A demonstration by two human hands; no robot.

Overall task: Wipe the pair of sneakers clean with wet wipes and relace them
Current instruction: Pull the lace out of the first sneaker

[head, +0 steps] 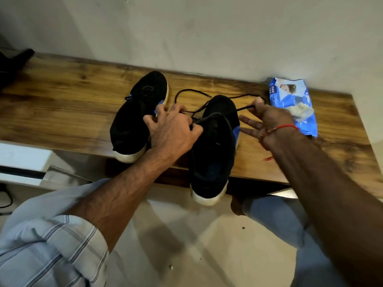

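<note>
Beside the right hand (pixel 267 121), blue wipes pack (pixel 294 106) on wooden bench (pixel 62 104).

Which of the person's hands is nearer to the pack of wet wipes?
The right hand, pinching the lace just beside the pack of wet wipes; the left hand is farther off, between the two sneakers.

Views: one only, a wide-angle camera worn on the person's head.
Facing: forward and steeply down, toward a wooden shelf (pixel 62 104) set against a pale wall (pixel 207 34).
Nearness: close; both forearms reach in from the near edge, and the left hand (pixel 172 131) and right hand (pixel 267 123) sit mid-frame.
Far edge: wall.
Near edge: floor (pixel 182 235) and the person's legs.
Distortion: straight shelf edges bow toward the frame's sides.
Shared part: none, single view.
</note>
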